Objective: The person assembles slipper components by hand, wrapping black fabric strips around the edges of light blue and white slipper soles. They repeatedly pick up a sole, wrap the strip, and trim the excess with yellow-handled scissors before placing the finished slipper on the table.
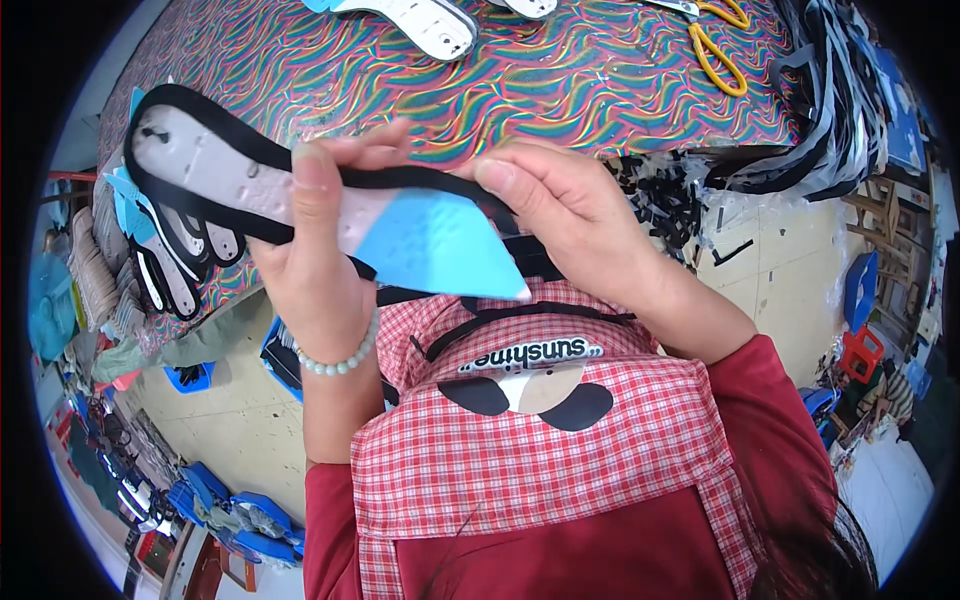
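The insole (362, 213), lilac-grey with a blue pointed toe, was held up across the front of the body, over the near edge of the patterned tabletop (560, 100), its heel to the left and its tip angled down to the right. The left hand (318, 215) had it at the middle, with the thumb laid flat across the upper face and the palm beneath; that grip was closed on the insole though its visible fingers lay loose past the far edge, perhaps because a light hold at the waist was enough to steady it. A black strip (405, 178) bordered the heel and ran along the far side to the right hand (535, 190), whose grip was a tight pinch, thumb against curled forefinger, seemingly to keep the strip taut near the toe. Whether that pinch also caught the insole's edge I cannot tell. More insoles (435, 25) lay at the tabletop's far side, and others (165, 265) were piled at the left. Scissors (699, 52) with yellow handles rested on the far right, near a hanging bundle of strips (840, 115), both probably set there for the right hand's convenience.
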A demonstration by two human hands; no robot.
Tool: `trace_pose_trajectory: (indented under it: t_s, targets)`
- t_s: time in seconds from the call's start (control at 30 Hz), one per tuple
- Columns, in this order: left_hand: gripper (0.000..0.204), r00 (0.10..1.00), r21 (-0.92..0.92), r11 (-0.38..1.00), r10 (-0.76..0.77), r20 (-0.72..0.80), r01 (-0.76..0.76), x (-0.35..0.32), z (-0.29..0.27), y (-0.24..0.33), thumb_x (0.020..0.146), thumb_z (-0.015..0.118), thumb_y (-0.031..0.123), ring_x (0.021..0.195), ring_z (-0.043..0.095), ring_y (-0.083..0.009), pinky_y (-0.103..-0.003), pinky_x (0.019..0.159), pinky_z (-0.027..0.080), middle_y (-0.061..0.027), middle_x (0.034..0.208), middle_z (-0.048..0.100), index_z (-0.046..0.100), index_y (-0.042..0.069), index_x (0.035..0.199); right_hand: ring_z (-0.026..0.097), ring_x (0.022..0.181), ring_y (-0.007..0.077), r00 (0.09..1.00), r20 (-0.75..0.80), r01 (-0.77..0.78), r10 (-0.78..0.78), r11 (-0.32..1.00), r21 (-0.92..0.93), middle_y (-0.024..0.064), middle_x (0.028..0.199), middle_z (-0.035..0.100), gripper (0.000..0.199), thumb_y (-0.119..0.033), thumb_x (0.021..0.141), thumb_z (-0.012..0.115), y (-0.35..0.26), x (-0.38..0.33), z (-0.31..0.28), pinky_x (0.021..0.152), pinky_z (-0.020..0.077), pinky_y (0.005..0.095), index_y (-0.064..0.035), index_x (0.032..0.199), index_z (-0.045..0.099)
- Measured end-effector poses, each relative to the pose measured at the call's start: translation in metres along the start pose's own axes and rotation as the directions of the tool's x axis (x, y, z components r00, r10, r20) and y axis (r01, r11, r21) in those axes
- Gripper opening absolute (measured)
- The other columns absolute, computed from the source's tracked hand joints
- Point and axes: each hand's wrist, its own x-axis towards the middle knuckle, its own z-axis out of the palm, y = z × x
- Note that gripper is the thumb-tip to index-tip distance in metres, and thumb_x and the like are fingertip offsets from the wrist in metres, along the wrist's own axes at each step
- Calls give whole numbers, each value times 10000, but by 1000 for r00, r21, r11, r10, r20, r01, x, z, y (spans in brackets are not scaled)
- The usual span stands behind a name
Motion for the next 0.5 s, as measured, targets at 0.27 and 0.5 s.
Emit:
trace_pose_trajectory:
  t_s: [0.27,0.5]
  targets:
    - [249,973,286,944,106,204,-163,-1,4,3,943,552,156,951,647,-283,-337,808,495,-140,832,660,637,-78,953,597,746,344,961,275,159,-30,873,-461,162,780,598,297,-289,910,550,-15,16,-6,622,456,401,-6,841,605]
    - [465,867,192,980,-135,480,47,0,-15,-15,946,483,283,1196,515,-304,-410,1024,374,-195,1304,529,514,-67,1250,588,923,357,962,197,240,-191,934,-264,174,894,606,296,-268,882,595,-6,7,5,759,463,428,6,991,587]
